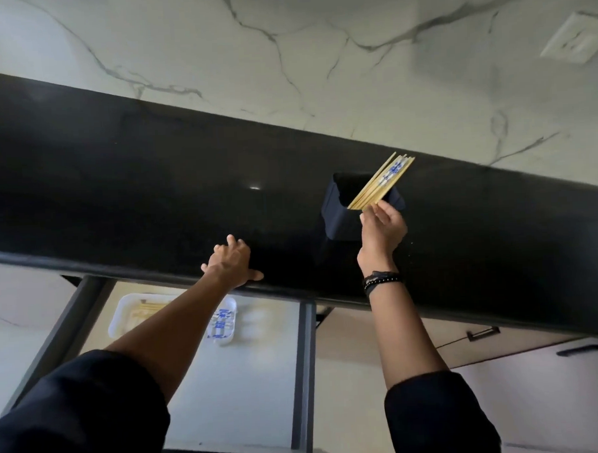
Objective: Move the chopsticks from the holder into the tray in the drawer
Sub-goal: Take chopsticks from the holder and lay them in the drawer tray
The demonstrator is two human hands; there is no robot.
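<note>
A black square holder [342,221] stands on the black countertop [117,186]. Several wooden chopsticks [383,181] with blue-patterned tops lean out of it to the right. My right hand [381,231] is raised at the holder's right side, with its thumb and fingers apart just under the sticks and not closed round them. My left hand [232,265] rests flat on the counter's front edge with its fingers spread. Below, the open drawer [229,393] holds a white tray [123,311] with more chopsticks [221,324] in it, partly hidden by my left forearm.
A marble-patterned wall [317,54] rises behind the counter, with a white socket plate [574,39] at the upper right. Closed pale drawers with dark handles [482,333] sit to the right of the open one.
</note>
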